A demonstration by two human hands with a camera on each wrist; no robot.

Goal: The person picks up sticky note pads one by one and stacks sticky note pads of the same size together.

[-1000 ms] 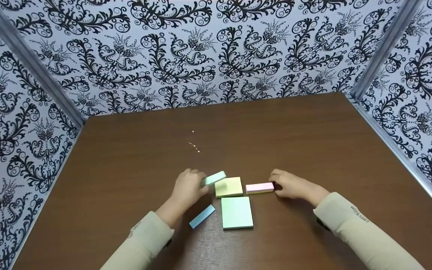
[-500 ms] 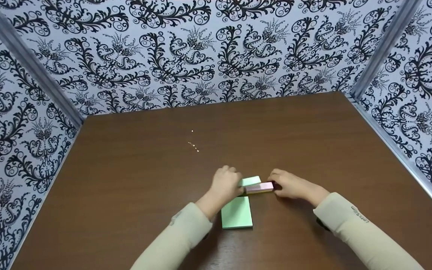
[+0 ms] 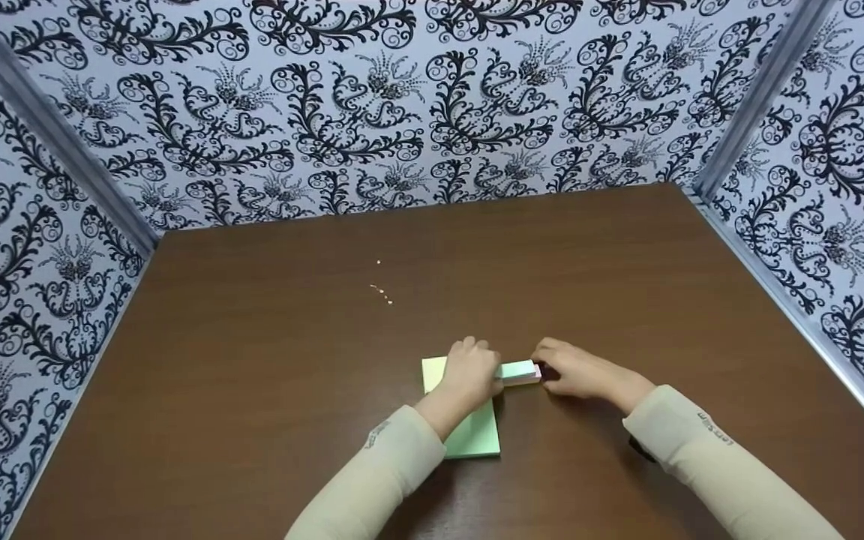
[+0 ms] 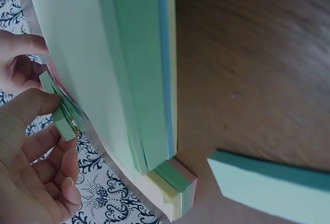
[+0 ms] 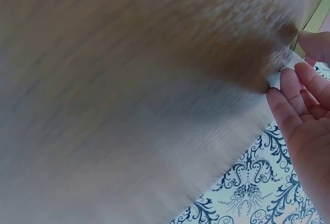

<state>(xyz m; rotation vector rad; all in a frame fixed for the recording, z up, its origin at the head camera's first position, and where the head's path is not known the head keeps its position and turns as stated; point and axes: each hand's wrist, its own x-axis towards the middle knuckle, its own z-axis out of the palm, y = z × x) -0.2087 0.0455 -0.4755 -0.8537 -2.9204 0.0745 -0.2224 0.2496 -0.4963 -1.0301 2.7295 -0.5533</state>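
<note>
My left hand (image 3: 469,373) pinches a narrow green sticky-note pad (image 3: 516,369) between thumb and fingers, on or just over the narrow pink sticky-note pad (image 3: 538,377). My right hand (image 3: 578,371) holds the right end of that pink pad, which has a yellow lower layer. Under my left wrist lies a large green sticky-note pad (image 3: 477,436), with a yellow pad (image 3: 433,370) just behind it, partly covered by the hand. A narrow blue pad (image 4: 273,188) lies apart in the left wrist view; the left arm hides it in the head view.
All of this lies on a brown wooden table (image 3: 252,360). Patterned black-and-white walls (image 3: 372,112) close it in at the back and sides. A few small pale specks (image 3: 382,292) mark the table farther back.
The left hand has carried the narrow green pad rightward, over the yellow pad, to the pink pad. Its arm now covers the blue pad. The right hand has stayed nearly still.
</note>
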